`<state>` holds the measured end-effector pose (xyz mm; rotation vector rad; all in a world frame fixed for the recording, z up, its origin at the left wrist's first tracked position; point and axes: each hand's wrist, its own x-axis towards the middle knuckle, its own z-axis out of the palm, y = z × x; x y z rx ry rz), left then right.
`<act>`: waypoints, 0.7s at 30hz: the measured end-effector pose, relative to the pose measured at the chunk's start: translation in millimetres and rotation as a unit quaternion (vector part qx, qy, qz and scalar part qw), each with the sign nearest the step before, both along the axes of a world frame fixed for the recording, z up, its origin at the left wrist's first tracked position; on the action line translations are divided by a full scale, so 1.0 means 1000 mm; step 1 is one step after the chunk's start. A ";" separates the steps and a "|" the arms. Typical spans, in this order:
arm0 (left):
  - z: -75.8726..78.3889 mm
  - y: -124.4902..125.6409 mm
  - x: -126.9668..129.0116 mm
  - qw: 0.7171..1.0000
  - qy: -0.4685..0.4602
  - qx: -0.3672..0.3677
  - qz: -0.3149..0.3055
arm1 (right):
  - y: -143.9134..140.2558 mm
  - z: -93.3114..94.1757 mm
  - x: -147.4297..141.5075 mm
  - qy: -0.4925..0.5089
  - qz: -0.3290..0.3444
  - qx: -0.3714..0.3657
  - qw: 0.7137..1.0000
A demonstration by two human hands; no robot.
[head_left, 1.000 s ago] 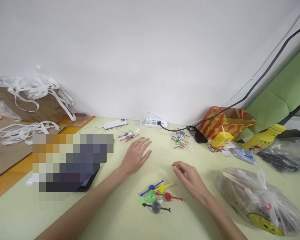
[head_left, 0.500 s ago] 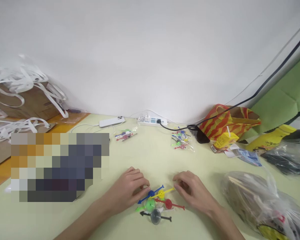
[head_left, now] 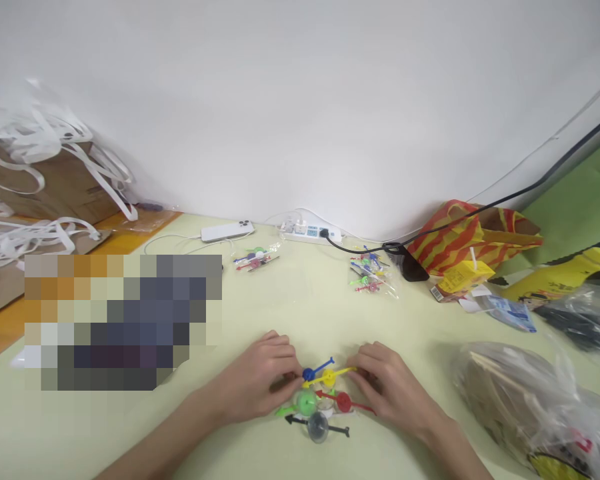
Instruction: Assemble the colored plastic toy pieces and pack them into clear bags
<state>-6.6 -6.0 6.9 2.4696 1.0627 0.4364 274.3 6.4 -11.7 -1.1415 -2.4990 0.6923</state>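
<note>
Spreading across most of the view, the pale green table [head_left: 290,313] carries clutter at its edges: a crumpled clear plastic bag [head_left: 535,407] near right, a striped red-and-yellow bag [head_left: 460,237] far right, a yellow drink carton [head_left: 463,277] beside it, and a white power strip [head_left: 310,233] and phone [head_left: 227,231] along the far wall. Two small packets of coloured picks [head_left: 255,259] [head_left: 367,275] lie mid-table, well apart from the hands. In the near middle, a loose cluster of spinning tops [head_left: 320,400], small plastic discs on thin stems in blue, yellow, green, red and black, rests between the hands. The left hand [head_left: 260,387] curls its fingertips at the blue top's stem; the right hand [head_left: 395,390] pinches toward the yellow stem's end, though whether either truly grips cannot be told. These tops look light, stiff and prone to skid; each stem seems the natural hold.
</note>
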 end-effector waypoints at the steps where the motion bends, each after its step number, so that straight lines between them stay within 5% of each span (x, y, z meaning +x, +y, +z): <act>1: -0.001 0.000 0.000 1.000 -0.004 0.002 0.003 | 0.000 -0.001 0.000 -0.003 -0.001 0.005 1.000; 21: -0.019 0.009 -0.005 0.996 -0.054 0.037 0.068 | 0.003 -0.007 0.001 -0.007 -0.031 0.035 0.999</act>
